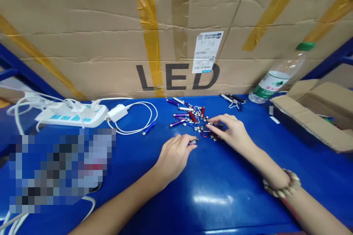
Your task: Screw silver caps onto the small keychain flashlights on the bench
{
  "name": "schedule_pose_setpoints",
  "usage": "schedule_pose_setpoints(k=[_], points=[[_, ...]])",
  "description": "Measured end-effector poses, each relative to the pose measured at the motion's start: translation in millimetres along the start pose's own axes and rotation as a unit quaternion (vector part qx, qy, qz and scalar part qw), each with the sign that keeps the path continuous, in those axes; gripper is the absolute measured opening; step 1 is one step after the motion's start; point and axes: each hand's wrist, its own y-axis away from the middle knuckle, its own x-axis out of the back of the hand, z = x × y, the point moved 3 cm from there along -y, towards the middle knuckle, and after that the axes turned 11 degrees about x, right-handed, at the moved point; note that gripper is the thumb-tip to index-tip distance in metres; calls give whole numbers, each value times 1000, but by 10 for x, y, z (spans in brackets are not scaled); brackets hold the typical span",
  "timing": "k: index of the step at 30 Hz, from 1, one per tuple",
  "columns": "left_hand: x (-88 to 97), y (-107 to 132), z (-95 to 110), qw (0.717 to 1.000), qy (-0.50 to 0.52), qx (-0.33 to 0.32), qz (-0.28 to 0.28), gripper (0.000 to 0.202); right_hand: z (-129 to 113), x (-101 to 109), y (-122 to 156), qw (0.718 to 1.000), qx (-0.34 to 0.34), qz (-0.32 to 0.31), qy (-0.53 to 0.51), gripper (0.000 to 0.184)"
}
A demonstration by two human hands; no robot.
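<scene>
My left hand (176,158) is closed in a pinch around a small shiny tube-like piece (194,141); most of it is hidden by the fingers. Above and to the right, my right hand (230,130) has thumb and forefinger together on a small silver piece (209,123), too small to name surely. Right by the fingertips lies a loose pile of slim keychain lights, among them a purple one (178,123), a red one (192,117) and a silver one (185,109). Small round silver pieces (200,128) are scattered among them.
A blue keychain light (149,128) lies apart, near a white charger (117,112) and power strip (71,115). Black and silver lights (234,100) lie at the back. A water bottle (275,80) and open carton (311,117) stand right. A large cardboard box (110,44) walls the back.
</scene>
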Motion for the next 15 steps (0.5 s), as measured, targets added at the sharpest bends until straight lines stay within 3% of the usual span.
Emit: schedule_pose_setpoints(k=[6, 10, 15], points=[[-52, 2, 8, 1000, 2, 6, -23, 4, -232, 48, -1, 987, 10, 48, -155, 12], [-63, -3, 6, 1000, 4, 0, -29, 3, -363, -12, 20, 964, -24, 35, -263, 10], [-64, -2, 0, 1000, 11, 1, -27, 2, -384, -46, 34, 943, -48, 10, -328, 8]])
